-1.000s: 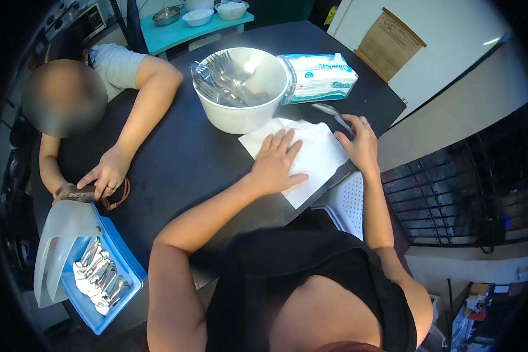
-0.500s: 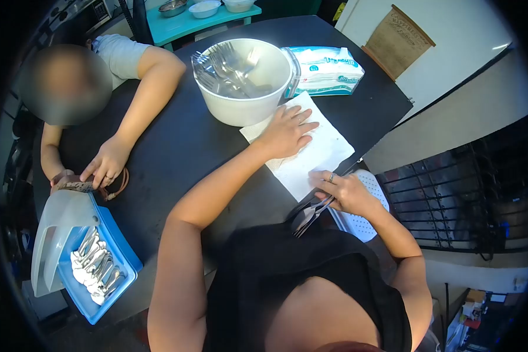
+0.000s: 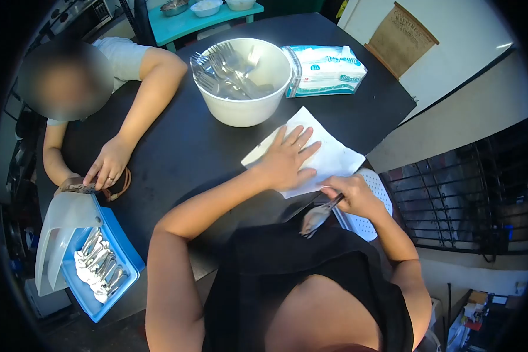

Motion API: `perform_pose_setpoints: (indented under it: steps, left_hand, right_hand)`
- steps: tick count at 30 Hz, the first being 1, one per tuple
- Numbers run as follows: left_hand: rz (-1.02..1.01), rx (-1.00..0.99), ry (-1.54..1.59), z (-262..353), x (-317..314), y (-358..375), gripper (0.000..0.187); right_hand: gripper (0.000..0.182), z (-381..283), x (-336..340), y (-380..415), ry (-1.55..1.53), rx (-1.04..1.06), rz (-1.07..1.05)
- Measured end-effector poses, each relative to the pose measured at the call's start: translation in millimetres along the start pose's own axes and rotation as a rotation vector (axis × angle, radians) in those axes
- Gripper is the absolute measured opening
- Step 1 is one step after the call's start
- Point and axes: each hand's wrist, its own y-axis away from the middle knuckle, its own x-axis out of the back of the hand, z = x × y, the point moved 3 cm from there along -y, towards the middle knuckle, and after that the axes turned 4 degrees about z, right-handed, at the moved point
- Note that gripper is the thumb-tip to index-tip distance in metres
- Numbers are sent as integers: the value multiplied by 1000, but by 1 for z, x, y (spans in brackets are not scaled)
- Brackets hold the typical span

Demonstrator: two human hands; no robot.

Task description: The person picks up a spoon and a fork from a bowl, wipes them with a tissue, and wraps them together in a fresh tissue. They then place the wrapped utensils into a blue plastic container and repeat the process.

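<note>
My left hand (image 3: 286, 155) lies flat with fingers spread on a white paper napkin (image 3: 337, 155) on the dark table. Closed around the handles of a spoon and fork (image 3: 317, 219), my right hand (image 3: 356, 196) is right at the napkin's near corner. The spoon's bowl and the fork's tines point down toward my black top. Beyond the napkin stands a white tub (image 3: 243, 111) with several forks (image 3: 226, 61) and other cutlery inside. A pack of tissues (image 3: 325, 73) lies to the right of the tub.
At the left, an open blue box (image 3: 126, 237) with a clear lid (image 3: 50, 246) holds several wrapped utensil bundles (image 3: 100, 267). Another person's hand (image 3: 108, 164) rests behind it, near a brown strap (image 3: 123, 185). A white perforated tray (image 3: 378, 190) is beside my right hand.
The napkin has turned and shifted toward me and to the right, away from the tub. My left hand has slid nearer me, and the spoon and fork have rotated in my right hand.
</note>
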Motion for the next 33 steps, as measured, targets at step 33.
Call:
perform_pose_setpoints:
  steps: [33]
  left_hand:
    - [111, 497, 403, -25, 53, 35, 23]
  right_hand:
    - [18, 78, -20, -94, -99, -389, 43]
